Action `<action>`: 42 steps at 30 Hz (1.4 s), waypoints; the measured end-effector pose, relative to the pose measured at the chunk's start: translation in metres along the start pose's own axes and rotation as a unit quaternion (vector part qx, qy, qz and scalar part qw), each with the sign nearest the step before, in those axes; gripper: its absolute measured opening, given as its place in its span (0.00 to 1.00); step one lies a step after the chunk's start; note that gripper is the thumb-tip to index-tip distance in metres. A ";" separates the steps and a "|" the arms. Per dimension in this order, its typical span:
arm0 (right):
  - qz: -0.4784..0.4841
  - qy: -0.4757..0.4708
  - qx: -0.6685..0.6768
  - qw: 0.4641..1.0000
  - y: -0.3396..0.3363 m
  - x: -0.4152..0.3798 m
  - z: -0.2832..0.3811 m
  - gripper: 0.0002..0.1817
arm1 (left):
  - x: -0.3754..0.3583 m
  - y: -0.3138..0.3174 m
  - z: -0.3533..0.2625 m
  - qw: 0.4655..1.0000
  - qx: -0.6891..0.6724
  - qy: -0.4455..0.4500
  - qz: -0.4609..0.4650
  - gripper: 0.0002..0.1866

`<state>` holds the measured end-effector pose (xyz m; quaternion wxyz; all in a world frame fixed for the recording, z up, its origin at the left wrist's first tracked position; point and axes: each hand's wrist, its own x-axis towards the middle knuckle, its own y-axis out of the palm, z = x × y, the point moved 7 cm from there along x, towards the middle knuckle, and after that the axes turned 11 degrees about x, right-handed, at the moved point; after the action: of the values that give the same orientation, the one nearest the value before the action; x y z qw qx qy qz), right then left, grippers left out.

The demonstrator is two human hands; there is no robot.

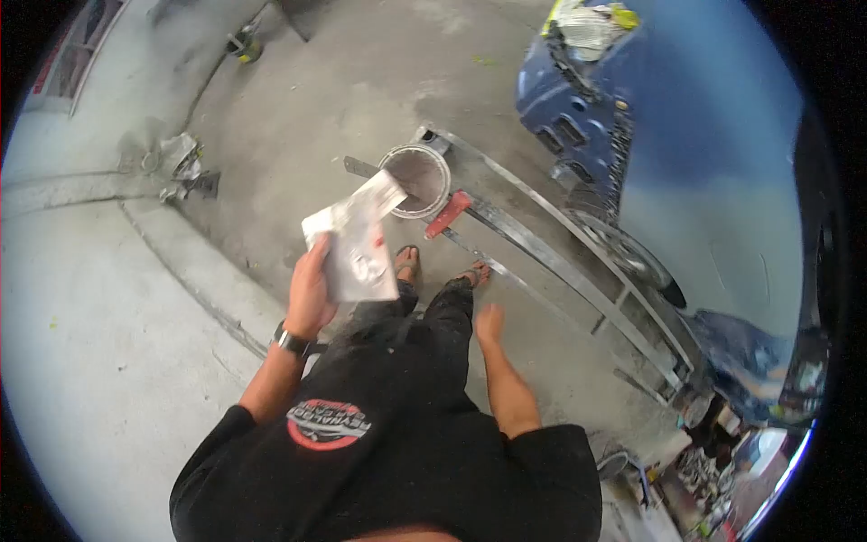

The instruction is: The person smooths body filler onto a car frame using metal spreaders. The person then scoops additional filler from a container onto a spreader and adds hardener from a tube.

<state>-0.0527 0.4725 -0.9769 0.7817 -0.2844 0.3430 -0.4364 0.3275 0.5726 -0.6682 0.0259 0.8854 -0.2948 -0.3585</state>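
Observation:
My left hand (312, 287) grips the edge of a flat, pale mixing board (348, 275), its thumb on top. Whitish paste and a small red dab lie on the board. The board's upper corner overlaps the rim of an open tub (417, 181) in this view. Greyish filler coats the inside of that tub. My right hand (489, 322) hangs lower at my right side, fingers curled into a fist, with nothing showing in it. Between the tub and my right hand, a red flat-bladed piece (447, 215) lies on the metal stand.
The long metal stand (551, 253) runs diagonally to the right, beside a blue car body (722, 181) with grey sanded patches. At left is a pale panel (108, 334) with a curved edge. Assorted clutter (713, 479) fills the lower right corner.

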 end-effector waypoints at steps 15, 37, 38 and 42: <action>0.138 0.163 0.551 0.807 -0.159 -0.165 0.261 0.37 | -0.012 0.212 -0.071 0.861 0.142 -0.058 0.486 0.18; -0.450 -0.050 0.388 0.802 -0.533 -0.323 0.056 0.14 | -0.292 0.437 0.270 0.594 0.008 -0.404 0.696 0.23; -0.459 -0.101 0.397 0.789 -0.537 -0.334 0.069 0.15 | -0.300 0.444 0.251 0.754 0.201 -0.267 0.566 0.24; -0.503 -0.091 0.117 0.851 -0.577 -0.344 0.098 0.19 | -0.296 0.466 0.235 0.679 0.350 -0.048 0.644 0.30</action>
<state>-0.3888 0.5250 -0.3892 0.5102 -0.3630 0.0272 -0.7792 -0.2290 0.3872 -0.5392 -0.0757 0.4030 -0.8968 -0.1662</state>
